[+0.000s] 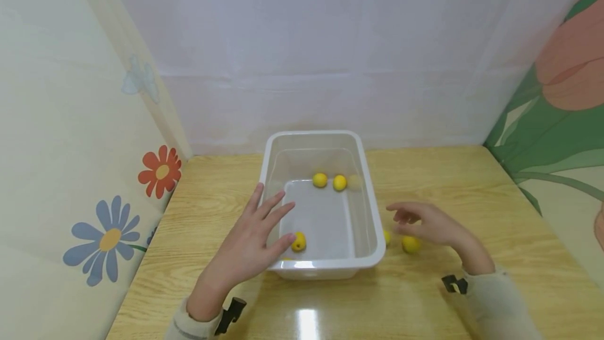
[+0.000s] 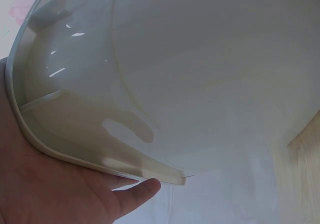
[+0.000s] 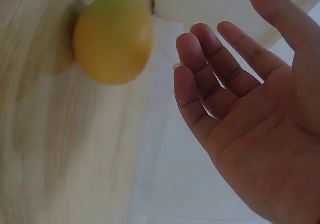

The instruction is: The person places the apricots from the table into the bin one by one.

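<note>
A white plastic basin (image 1: 325, 264) sits on the wooden table. Inside it, two yellow round fruits (image 1: 320, 180) lie toward the far end and another yellow fruit (image 1: 299, 242) is near the front left. A sliver of yellow shows behind the front rim. My left hand (image 1: 252, 240) spreads its fingers over the basin's left rim, gripping nothing. Just right of the basin, my right hand (image 1: 431, 222) hovers with loosely bent fingers, holding nothing. Below it a yellow fruit (image 1: 411, 245) rests on the table, with a second one (image 1: 387, 237) partly hidden beside the basin.
The wooden tabletop (image 1: 212, 188) runs back to a white cloth wall (image 1: 292, 41). A flower-printed panel (image 1: 85, 146) stands at the left, and a panel with a large printed flower (image 1: 566, 93) borders the right side.
</note>
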Demonstrator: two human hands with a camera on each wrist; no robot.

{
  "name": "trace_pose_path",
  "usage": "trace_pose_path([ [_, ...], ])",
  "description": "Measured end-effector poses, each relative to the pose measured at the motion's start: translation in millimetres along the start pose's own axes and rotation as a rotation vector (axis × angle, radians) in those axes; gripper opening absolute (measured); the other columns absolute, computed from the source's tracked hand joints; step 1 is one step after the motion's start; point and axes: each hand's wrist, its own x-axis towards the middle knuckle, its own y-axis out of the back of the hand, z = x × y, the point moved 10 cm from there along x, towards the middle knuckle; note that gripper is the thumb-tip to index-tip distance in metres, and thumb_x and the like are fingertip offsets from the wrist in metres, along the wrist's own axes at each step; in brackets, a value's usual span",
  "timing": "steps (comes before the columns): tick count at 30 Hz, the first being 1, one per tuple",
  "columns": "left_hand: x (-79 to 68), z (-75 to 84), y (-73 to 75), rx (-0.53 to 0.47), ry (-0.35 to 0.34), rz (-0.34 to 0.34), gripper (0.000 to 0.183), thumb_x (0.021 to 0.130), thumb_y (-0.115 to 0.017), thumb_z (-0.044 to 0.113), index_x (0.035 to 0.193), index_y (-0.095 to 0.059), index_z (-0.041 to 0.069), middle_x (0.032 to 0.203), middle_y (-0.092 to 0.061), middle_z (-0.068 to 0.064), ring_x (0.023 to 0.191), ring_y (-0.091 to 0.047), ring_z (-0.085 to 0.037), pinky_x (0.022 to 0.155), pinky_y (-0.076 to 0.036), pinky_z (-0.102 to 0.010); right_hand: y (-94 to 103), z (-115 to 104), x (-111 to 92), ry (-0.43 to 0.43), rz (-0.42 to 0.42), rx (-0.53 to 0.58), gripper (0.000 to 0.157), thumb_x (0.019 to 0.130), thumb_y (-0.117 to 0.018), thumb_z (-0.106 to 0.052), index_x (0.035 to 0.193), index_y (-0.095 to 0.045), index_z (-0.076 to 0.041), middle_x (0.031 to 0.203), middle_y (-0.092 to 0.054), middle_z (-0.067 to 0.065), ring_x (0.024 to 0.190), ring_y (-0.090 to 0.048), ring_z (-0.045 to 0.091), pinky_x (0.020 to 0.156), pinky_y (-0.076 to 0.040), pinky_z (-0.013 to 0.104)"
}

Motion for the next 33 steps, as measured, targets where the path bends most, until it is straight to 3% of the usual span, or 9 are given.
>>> trace_pose_path([
  [16, -0.2, -1.2, -0.9, -0.007, 0.008, -0.004, 0.058, 0.098, -0.061, 0.048, 0.146, -0.056, 0.017, 0.159, -0.042, -0.008, 0.154, -0.007, -0.043, 0.116, -0.027, -0.065, -6.2, 36.9, -19.3, -0.111, -0.082, 0.009, 0.051, 0.094, -0.074, -0.025, 0.134, -0.06, 0.004, 0.109, -0.071, 0.011, 0.099, -0.067, 0.027, 0.084, -0.058, 0.036],
  [26, -0.1, 0.2, -0.3, -0.007, 0.009, -0.006, 0.058, 0.098, -0.06, 0.048, 0.147, -0.055, 0.017, 0.159, -0.041, -0.008, 0.154, -0.007, -0.044, 0.115, -0.028, -0.067, -10.5, 55.4, -33.8, -0.198, -0.136, 0.009, 0.057, 0.089, -0.077, -0.034, 0.133, -0.062, -0.001, 0.121, -0.069, 0.016, 0.108, -0.066, 0.033, 0.09, -0.057, 0.043],
  [33, 0.4, 0.0, -0.4, -0.004, 0.014, -0.013, 0.058, 0.098, -0.06, 0.048, 0.147, -0.055, 0.017, 0.16, -0.041, -0.008, 0.155, -0.007, -0.043, 0.114, -0.028, -0.067, -14.0, 60.5, -38.5, -0.202, -0.166, -0.002, 0.057, 0.089, -0.077, -0.036, 0.134, -0.062, -0.004, 0.126, -0.067, 0.016, 0.112, -0.064, 0.032, 0.092, -0.054, 0.037],
])
